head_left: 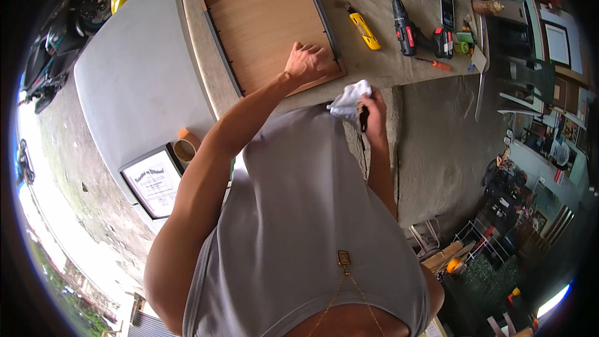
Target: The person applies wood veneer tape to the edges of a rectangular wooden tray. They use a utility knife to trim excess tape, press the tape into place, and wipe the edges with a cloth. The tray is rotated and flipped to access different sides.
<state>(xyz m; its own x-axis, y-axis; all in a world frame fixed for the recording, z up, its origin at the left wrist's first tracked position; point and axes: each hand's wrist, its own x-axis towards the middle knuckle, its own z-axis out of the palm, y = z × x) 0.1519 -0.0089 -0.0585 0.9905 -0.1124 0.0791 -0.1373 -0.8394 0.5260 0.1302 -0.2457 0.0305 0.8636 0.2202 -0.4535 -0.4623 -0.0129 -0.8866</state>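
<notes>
A picture frame (274, 28) with a brown backing board lies face down on the worktable, dark clips along its edges. My left hand (307, 62) is closed in a fist over the board by the near right corner; whether its curled fingers hold anything is hidden. At the table's near edge, in front of my shirt, my right hand (374, 115) grips a crumpled white cloth (352, 98). A small dark object (364, 118) also shows at that hand's fingers, its kind unclear.
Right of the frame lie a yellow utility knife (364, 30), a cordless drill (404, 28), an orange-handled screwdriver (437, 64) and a phone (447, 9). On the white table at left are a framed certificate (153, 181) and a tape roll (186, 149).
</notes>
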